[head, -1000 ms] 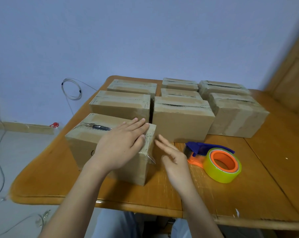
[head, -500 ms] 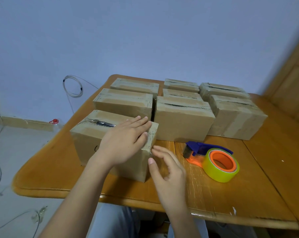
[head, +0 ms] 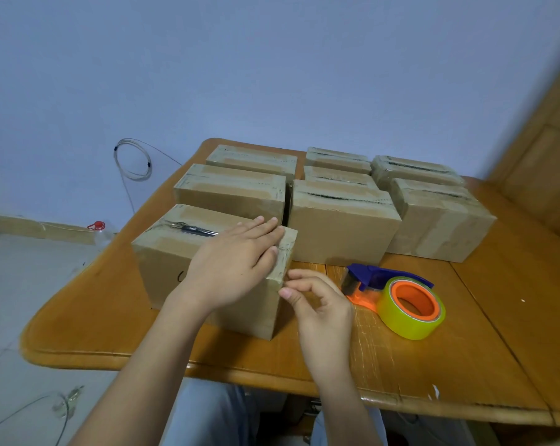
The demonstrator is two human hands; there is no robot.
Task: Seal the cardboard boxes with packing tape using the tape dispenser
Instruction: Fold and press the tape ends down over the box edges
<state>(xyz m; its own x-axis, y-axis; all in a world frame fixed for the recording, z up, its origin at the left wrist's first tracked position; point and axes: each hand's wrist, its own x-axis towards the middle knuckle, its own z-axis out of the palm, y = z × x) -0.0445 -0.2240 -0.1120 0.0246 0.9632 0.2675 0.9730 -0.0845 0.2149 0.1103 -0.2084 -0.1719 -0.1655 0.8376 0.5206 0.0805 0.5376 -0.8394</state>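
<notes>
Left hand (head: 236,262) flat, fingers spread, pressing the top right end of the nearest brown cardboard box (head: 162,262). Right hand (head: 320,304) half-curled, empty, fingertips at that box's near right corner. Orange-and-purple tape dispenser with yellow roll (head: 400,300) just right, on the orange wooden surface (head: 465,358). Bare room right; more taped boxes (head: 343,226) behind.

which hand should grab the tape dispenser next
Probably the right hand: it sits free beside the tape dispenser on the table, while the left hand lies flat on the nearest box, steadying it.
</notes>
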